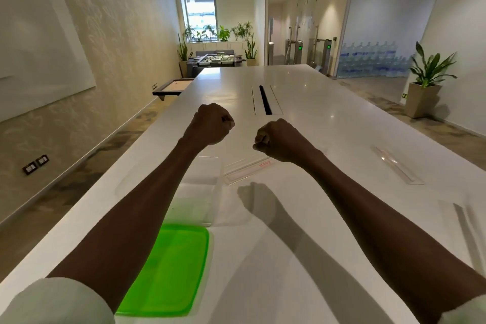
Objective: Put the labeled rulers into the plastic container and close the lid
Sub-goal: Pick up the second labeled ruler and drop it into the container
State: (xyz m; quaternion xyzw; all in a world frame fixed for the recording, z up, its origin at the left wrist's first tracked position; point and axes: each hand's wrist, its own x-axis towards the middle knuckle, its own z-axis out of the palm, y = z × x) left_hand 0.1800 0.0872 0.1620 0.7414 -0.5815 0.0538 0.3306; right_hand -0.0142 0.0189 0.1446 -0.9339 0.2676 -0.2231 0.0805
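1. Clear plastic rulers lie flat on the white worktop point(302, 218): a red-labelled ruler point(248, 169) just under the fists, another ruler point(397, 164) well to the right.
2. The clear container point(194, 192) sits beside the left forearm, its green lid point(168, 271) off, nearer the body.
3. Both the left hand point(211, 123) and the right hand point(280, 141) are clenched, empty, raised above the worktop.
4. The rulers look light, stiff and slick; lifting one by a long edge or an end seems best.

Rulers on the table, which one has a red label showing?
The clear ruler lying just beneath the right hand, near the table's middle, shows a small red label. The ruler farther right and the ones at the right edge show none.
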